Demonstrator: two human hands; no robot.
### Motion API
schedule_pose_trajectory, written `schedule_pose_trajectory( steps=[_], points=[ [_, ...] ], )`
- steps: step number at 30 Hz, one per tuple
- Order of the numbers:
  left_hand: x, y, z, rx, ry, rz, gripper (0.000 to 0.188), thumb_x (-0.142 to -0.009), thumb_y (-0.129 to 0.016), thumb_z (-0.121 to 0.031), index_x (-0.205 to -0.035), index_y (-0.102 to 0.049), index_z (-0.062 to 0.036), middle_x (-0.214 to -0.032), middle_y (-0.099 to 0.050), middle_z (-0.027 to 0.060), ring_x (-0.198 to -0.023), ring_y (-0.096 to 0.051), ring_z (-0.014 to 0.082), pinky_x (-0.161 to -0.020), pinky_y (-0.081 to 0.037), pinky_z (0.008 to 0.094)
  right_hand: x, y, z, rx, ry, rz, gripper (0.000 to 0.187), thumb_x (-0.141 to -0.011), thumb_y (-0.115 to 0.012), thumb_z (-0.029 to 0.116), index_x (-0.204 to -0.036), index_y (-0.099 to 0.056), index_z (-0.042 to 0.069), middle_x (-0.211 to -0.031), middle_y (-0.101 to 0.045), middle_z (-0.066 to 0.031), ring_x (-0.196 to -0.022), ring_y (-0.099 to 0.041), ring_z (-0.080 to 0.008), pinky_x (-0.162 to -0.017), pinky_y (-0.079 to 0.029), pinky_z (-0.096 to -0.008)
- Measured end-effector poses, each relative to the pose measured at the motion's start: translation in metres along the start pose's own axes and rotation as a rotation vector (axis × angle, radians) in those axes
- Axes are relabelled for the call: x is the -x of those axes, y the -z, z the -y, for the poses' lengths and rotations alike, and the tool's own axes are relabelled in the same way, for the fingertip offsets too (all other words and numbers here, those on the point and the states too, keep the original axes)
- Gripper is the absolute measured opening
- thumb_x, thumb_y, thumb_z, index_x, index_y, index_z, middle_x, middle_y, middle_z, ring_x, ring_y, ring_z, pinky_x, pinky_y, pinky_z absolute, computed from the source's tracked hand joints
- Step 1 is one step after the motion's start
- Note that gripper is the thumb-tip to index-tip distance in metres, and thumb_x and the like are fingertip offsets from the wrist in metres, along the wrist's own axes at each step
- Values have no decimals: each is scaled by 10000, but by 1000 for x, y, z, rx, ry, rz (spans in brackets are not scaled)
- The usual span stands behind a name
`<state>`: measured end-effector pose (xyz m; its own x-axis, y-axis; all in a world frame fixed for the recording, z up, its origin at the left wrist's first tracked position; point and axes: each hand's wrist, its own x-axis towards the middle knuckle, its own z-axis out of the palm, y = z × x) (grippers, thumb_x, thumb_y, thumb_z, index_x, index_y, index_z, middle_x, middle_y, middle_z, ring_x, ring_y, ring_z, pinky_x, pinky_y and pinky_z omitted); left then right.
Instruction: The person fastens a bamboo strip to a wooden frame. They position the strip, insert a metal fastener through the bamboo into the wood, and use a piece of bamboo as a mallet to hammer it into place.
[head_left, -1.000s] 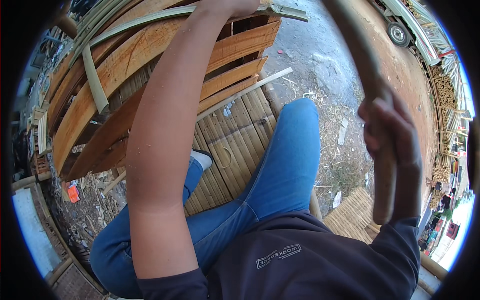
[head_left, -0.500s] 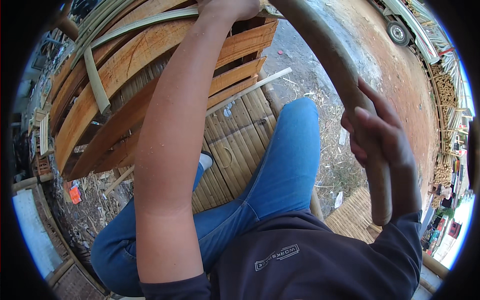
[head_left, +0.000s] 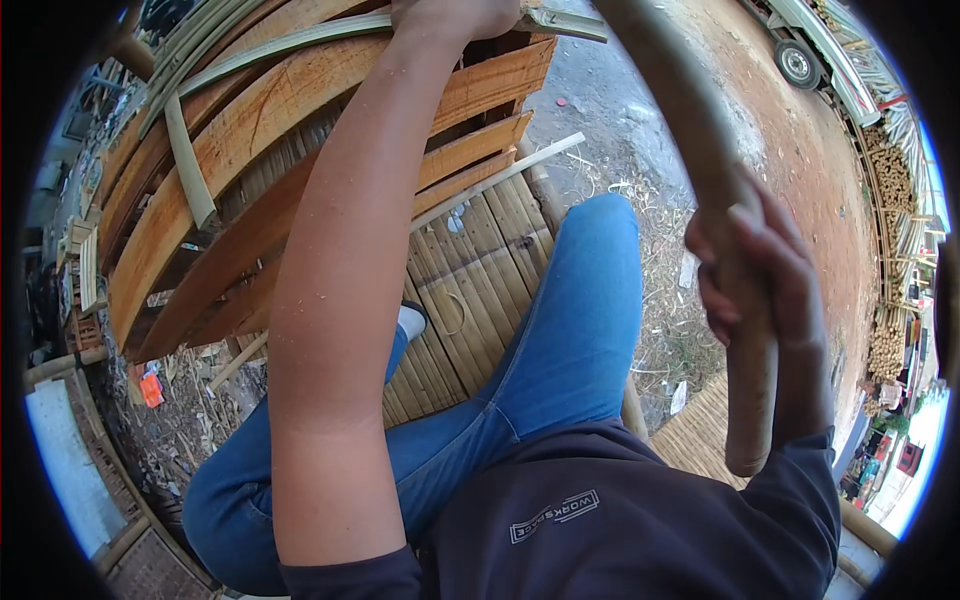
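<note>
My left hand (head_left: 455, 14) is at the top edge of the head view, its fingers closed around a pale green bamboo strip (head_left: 290, 48); the fingertips are partly cut off by the picture's edge. The strip's split end sticks out to the right of this hand. On the right, my right hand (head_left: 765, 265) grips a thick, curved wooden handle (head_left: 752, 400) with its fingers wrapped round it. This handle runs up past the top edge, where its far end is out of sight. Its rounded butt hangs beside my right forearm.
Curved orange-brown wooden boards (head_left: 250, 125) stand at the left, with more bamboo strips (head_left: 190, 165) across them. Beneath my legs is a bamboo slat platform (head_left: 450, 290). Shavings (head_left: 650, 290) litter the ground. A truck wheel (head_left: 797, 64) and stacked poles (head_left: 888, 185) are at the far right.
The upper part of the wooden handle has swung right, and its butt has dropped slightly. My right hand moved a little down with it. More of the bamboo strip's right end shows; my left arm barely moved.
</note>
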<state>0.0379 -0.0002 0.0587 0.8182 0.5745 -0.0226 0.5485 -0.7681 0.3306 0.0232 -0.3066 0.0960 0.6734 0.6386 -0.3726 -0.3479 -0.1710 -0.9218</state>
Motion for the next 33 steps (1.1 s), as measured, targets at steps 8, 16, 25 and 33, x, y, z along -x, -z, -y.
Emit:
schedule_pose_trajectory(
  steps=[8, 16, 25, 33],
  points=[
    [-1, -2, -2, 16, 4, -10, 640, -991, -471, -365, -1507, -331, -12, -1575, -339, 222, -1492, -255, 356, -1214, -159, 548, 1, -8, 0, -214, 70, 52, 662, -989, -559, 272, -1555, -281, 72, -868, -562, -157, -441, -516, -149, -368, -425, -271],
    [-6, -5, 1, -148, -17, -14, 664, -988, -486, -406, -1508, -342, -18, -1583, -343, 190, -1490, -268, 338, -1209, -160, 532, -5, -12, -2, 35, 63, -78, 692, -981, -614, 260, -1563, -285, 80, -877, -593, -136, -507, -569, -131, -405, -487, -279],
    [10, 1, 0, -25, 31, -7, 713, -973, -556, -438, -1510, -340, -20, -1582, -354, 173, -1506, -231, 322, -1222, -139, 510, 1, -9, -2, 345, -54, -27, 705, -992, -610, 181, -1594, -246, 122, -912, -593, -96, -560, -582, -115, -469, -500, -257],
    [0, -3, 2, -11, -16, -40, 727, -966, -558, -444, -1505, -357, 1, -1585, -350, 177, -1493, -251, 337, -1231, -126, 505, 12, -23, -7, 170, 110, -87, 718, -1000, -580, 197, -1602, -198, 108, -896, -583, -124, -544, -573, -131, -456, -493, -265]
  ],
)
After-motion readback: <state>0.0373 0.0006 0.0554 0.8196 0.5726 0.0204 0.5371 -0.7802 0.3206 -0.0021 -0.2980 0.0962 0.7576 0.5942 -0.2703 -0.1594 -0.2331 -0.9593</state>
